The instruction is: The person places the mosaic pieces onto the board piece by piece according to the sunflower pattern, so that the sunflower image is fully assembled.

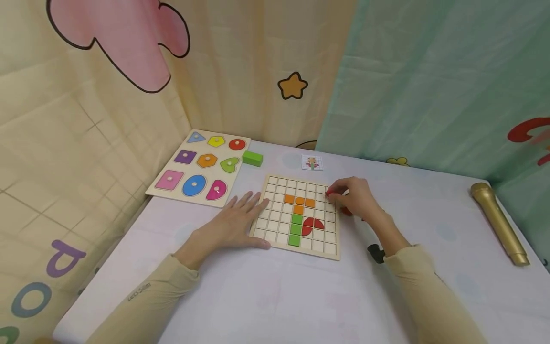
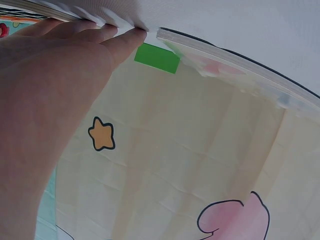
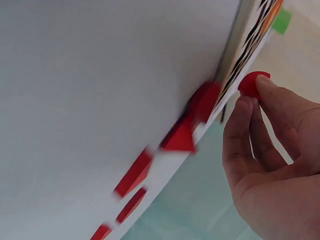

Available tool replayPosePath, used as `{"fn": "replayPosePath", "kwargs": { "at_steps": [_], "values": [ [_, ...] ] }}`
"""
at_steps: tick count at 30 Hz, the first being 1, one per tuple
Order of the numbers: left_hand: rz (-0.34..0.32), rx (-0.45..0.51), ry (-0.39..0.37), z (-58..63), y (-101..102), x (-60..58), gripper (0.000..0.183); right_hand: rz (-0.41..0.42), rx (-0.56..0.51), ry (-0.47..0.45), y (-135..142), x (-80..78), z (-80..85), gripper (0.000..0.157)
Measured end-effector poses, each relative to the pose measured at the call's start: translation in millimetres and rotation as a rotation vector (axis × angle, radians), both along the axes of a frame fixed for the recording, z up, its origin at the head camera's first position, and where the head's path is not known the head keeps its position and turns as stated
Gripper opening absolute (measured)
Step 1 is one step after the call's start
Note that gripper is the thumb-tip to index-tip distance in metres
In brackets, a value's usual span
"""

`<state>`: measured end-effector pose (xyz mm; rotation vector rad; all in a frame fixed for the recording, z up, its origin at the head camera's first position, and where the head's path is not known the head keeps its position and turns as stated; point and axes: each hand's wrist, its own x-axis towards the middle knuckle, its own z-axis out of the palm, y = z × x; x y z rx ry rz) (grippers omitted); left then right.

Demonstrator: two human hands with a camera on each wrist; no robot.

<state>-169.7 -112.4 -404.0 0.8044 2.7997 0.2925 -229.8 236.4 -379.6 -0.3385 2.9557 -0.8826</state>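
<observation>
Beside the right hand (image 1: 355, 197), which pinches 1 red piece (image 3: 253, 85), the board (image 1: 319, 234) lies probably steadied at its left edge by the left hand (image 1: 234, 224), spread and gripping nothing.

The left forearm (image 1: 148, 298) slants forward and inward from the lower left, and the left hand (image 1: 234, 225) lies back upward, its fingers extended and slightly spread, the thumb stretched out toward the right side. From the lower right, the right forearm (image 1: 434, 291) angles forward and inward to the right hand (image 1: 358, 197), whose thumb and bent fingers meet at the tips in a pinch.
</observation>
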Motion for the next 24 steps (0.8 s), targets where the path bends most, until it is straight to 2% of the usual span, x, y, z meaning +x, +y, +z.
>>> {"fn": "replayPosePath", "kwargs": {
  "at_steps": [6, 13, 17, 20, 24],
  "values": [
    [-0.004, 0.008, -0.004, 0.2, -0.7, -0.6, 0.118, 0.145, -0.063, -0.014, -40.1, 10.0, 2.6, 0.013],
    [-0.006, -0.003, 0.004, -0.7, -2.0, -1.4, 0.118, 0.227, -0.113, -0.066, -78.9, 19.6, 4.0, 0.022],
    [-0.01, -0.008, 0.01, -2.3, -2.0, -2.3, 0.118, 0.274, -0.119, -0.06, -94.0, 21.6, 1.6, 0.018],
    [-0.013, -0.003, 0.012, -3.0, -2.3, -2.6, 0.118, 0.293, -0.142, -0.054, -104.3, 22.0, -0.9, 0.01],
    [-0.011, -0.006, 0.01, -2.4, -2.8, -2.3, 0.118, 0.265, -0.179, -0.04, -117.9, 22.0, -4.7, 0.005]
  ]
}}
